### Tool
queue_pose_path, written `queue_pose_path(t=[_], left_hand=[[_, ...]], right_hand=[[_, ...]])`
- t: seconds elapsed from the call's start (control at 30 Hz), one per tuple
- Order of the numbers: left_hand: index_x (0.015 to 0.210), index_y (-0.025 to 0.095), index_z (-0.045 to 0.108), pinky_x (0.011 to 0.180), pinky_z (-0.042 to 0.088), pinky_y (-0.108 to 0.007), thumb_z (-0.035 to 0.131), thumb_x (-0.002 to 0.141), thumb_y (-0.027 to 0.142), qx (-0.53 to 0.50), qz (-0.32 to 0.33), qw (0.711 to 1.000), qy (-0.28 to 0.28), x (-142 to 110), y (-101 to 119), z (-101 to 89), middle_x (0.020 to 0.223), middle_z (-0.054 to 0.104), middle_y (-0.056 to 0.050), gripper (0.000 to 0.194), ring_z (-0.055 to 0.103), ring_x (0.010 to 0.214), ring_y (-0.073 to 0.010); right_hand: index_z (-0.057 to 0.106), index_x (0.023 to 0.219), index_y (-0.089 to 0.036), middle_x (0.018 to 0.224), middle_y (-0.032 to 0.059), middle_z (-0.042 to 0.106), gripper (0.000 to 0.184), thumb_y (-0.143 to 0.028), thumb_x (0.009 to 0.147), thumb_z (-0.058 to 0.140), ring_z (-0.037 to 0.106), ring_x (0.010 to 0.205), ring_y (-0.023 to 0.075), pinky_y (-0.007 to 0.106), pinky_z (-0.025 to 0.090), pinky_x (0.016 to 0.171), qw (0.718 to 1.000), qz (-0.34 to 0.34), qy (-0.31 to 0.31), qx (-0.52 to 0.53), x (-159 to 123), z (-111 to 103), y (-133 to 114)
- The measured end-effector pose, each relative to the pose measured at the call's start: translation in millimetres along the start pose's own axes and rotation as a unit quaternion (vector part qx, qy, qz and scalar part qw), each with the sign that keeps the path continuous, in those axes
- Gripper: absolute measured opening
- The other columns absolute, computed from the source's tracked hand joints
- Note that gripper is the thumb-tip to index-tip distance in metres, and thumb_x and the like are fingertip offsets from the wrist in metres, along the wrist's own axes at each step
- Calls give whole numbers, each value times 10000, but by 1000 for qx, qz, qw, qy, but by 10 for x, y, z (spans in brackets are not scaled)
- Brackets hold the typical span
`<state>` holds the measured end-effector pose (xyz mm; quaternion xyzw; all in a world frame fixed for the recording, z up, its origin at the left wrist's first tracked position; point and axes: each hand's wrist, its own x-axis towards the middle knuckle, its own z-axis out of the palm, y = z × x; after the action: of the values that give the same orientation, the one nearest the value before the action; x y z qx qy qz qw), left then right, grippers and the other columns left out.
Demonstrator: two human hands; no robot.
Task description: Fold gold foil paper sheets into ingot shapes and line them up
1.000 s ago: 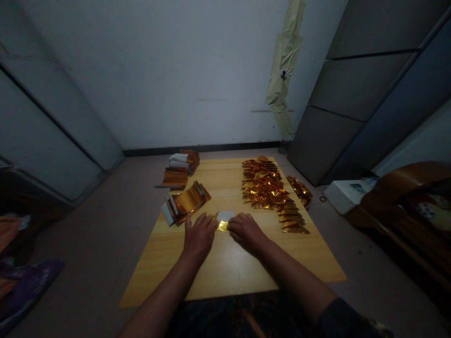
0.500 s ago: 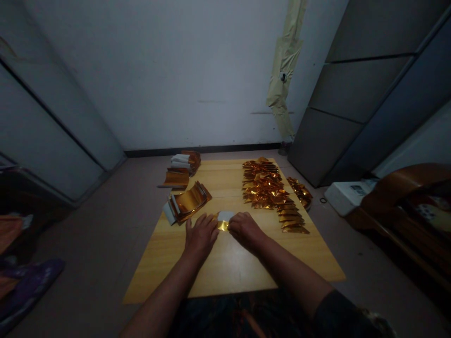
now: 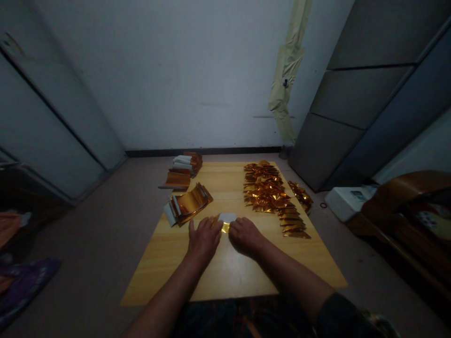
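Both of my hands rest on a low wooden table [image 3: 232, 277], pressing on one small sheet of gold foil paper [image 3: 225, 221] whose white back shows at its far edge. My left hand [image 3: 203, 238] lies on the sheet's left part, palm down, fingers together and stretched forward. My right hand [image 3: 244, 236] is on its right part with the fingers curled over the paper. A curved stack of gold sheets [image 3: 187, 204] lies just beyond my left hand.
Rows of folded gold pieces [image 3: 273, 197] cover the table's right side, with more on the floor [image 3: 301, 195]. Two further stacks of sheets [image 3: 183, 170] sit at the far left. A white box [image 3: 347, 202] and wooden furniture [image 3: 405, 206] stand right; dark cabinets [image 3: 352, 103] behind.
My two hands have drawn closer together over the gold sheet, so less of it shows between them. The view has shifted slightly.
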<state>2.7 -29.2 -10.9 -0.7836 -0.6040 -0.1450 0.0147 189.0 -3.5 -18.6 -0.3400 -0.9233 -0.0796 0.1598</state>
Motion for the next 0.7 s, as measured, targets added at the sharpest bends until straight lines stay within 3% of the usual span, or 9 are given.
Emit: queue_pose_path(t=[0.23, 0.43, 0.7], left_hand=[[1113, 361, 663, 1079, 186, -681, 543, 902, 272, 3, -17, 1000, -21, -8, 50, 15, 1358, 579, -85, 259, 484, 1280, -288], [1093, 333, 660, 1081, 174, -687, 500, 917, 247, 8, -27, 1000, -11, 13, 77, 45, 1339, 591, -95, 253, 497, 1265, -284], [1171, 292, 620, 1085, 167, -696, 466, 933, 254, 11, -37, 999, -5, -23, 64, 118, 1376, 566, -102, 287, 484, 1287, -287]], right_hand=[[655, 842, -171, 858, 52, 644, 119, -217, 913, 572, 498, 810, 171, 295, 311, 685, 998, 30, -18, 56, 18, -39, 109], [647, 772, -145, 783, 62, 634, 175, -114, 882, 514, 493, 732, 171, 310, 292, 639, 999, 8, -28, 34, 63, -23, 89], [634, 783, -141, 761, 72, 619, 147, -106, 859, 513, 499, 730, 179, 314, 323, 668, 1000, 6, -6, 22, 69, 61, 75]])
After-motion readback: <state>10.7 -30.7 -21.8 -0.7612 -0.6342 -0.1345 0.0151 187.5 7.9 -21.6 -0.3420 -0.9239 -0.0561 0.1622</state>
